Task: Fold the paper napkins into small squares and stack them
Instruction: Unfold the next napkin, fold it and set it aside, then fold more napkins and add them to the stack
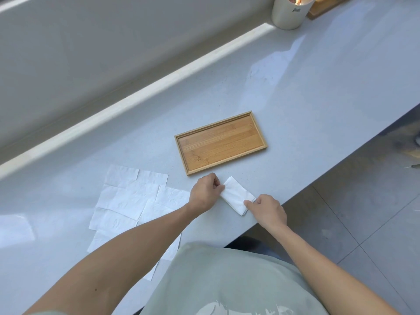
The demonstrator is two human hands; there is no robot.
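Note:
A white paper napkin [236, 195], folded into a narrow rectangle, lies on the pale counter near its front edge. My left hand [205, 193] pinches the napkin's far left end. My right hand [267, 210] pinches its near right end. Several unfolded white napkins [129, 201] lie overlapping on the counter to the left, partly hidden under my left forearm. A shallow bamboo tray [179, 138] sits just beyond my hands with nothing in it.
A white cup [288, 17] stands at the far right of the counter beside a wooden item [322, 7]. A raised ledge [136, 92] runs along the back. The counter's front edge drops to a tiled floor [363, 223] on the right.

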